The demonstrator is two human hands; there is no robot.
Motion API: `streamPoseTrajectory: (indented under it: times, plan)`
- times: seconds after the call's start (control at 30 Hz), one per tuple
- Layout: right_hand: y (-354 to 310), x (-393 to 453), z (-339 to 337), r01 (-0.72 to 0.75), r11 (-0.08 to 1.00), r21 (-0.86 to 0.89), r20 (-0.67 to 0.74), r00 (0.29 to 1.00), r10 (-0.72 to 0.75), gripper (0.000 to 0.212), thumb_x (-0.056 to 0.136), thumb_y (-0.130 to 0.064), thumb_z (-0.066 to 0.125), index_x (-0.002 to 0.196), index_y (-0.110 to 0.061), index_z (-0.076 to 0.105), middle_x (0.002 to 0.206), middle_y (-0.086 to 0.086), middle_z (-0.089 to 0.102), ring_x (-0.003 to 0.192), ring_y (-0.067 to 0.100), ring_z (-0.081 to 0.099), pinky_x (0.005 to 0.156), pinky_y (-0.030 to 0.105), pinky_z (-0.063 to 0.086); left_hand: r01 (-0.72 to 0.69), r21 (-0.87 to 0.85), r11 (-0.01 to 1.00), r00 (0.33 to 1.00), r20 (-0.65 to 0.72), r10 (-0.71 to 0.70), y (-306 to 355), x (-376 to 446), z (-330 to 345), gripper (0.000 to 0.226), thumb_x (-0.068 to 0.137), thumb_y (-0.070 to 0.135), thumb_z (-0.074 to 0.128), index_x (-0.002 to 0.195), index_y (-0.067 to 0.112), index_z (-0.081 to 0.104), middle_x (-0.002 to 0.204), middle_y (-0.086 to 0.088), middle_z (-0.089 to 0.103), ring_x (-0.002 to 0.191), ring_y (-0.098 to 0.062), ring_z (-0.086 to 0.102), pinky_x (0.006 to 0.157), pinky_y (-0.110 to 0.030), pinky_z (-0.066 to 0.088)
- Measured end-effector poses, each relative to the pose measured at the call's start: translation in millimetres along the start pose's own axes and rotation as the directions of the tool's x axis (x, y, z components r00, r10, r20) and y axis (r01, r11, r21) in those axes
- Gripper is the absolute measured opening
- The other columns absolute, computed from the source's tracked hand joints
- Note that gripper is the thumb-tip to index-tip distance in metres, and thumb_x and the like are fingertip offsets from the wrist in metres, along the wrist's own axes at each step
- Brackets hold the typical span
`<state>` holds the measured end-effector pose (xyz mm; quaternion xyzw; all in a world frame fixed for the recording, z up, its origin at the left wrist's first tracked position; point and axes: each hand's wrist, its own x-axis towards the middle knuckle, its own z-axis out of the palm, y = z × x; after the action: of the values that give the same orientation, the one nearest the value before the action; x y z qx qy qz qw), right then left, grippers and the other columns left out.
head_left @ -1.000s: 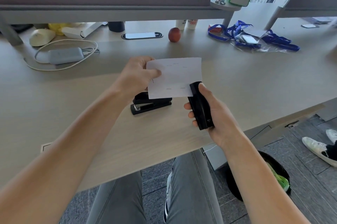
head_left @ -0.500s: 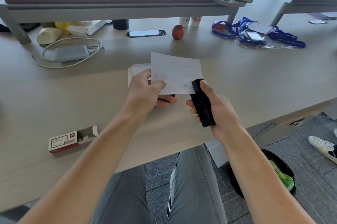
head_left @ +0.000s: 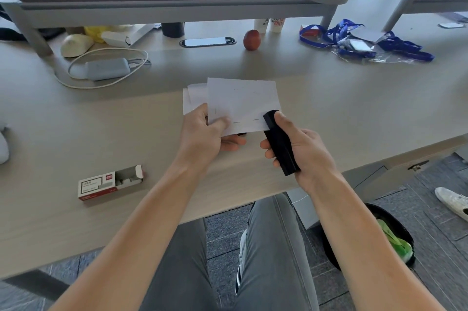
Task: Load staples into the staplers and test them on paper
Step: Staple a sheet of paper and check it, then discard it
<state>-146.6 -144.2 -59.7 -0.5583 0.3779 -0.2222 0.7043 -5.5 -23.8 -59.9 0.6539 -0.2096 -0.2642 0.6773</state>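
Observation:
My right hand point(head_left: 301, 148) grips a black stapler point(head_left: 278, 142), thumb on its top, its nose clamped over the lower right edge of a white paper sheet point(head_left: 243, 103). My left hand point(head_left: 206, 133) pinches the sheet's lower left corner above the desk. Several staples show along the sheet's bottom and left edges. More white paper point(head_left: 193, 98) lies on the desk behind it. A second black stapler is almost wholly hidden under my left hand. An open staple box point(head_left: 110, 183) lies at the near left.
A grey power adapter with a white cable point(head_left: 105, 69), an apple point(head_left: 252, 39) and blue lanyards point(head_left: 364, 41) sit farther back on the wooden desk point(head_left: 354, 113). A black bin point(head_left: 379, 237) stands on the floor at the right, beside someone's white shoe point(head_left: 452, 200).
The view tilted down and left, bringing the staple box into sight. My left hand came nearer and now covers the second stapler. The held stapler stays on the sheet's right edge.

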Motion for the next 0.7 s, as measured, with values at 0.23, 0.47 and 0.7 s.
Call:
streamPoseTrajectory:
  times: [0.23,0.47,0.7]
  plan:
    - [-2,-3,0,-0.127,0.985,-0.121,0.098,0.985,0.139,0.067,0.088,-0.073,0.061,0.108,-0.011,0.077,0.082,0.011,0.074,0.064,0.024,0.067,0.048,0.030,0.050,-0.024,-0.025,0.999,0.997,-0.080,0.022,-2,-1,-6,0.022,0.099,0.000,0.047,0.112,0.008,0.063,0.081,-0.010,0.078,0.060,-0.027,0.074,0.051,-0.034,0.059]
    - [-3,-6,9,0.169,0.630,-0.758,0.143,0.985,-0.092,0.024,0.080,-0.027,0.077,0.097,-0.021,0.062,0.083,0.003,0.068,0.077,0.023,0.064,0.062,0.036,0.053,-0.036,-0.071,0.997,0.982,-0.189,0.022,9,-2,-27,0.022,0.097,-0.001,0.044,0.104,0.014,0.059,0.089,-0.015,0.073,0.058,-0.023,0.073,0.051,-0.029,0.057]
    - [11,9,35,0.472,0.331,-0.817,0.429,0.881,-0.198,0.029,0.081,-0.024,0.072,0.110,-0.028,0.071,0.099,-0.006,0.058,0.093,0.025,0.063,0.076,0.035,0.048,-0.054,-0.064,0.997,0.989,-0.141,0.044,17,-7,-44,0.020,0.094,-0.002,0.050,0.102,0.010,0.064,0.070,-0.004,0.072,0.053,-0.024,0.066,0.052,-0.033,0.055]
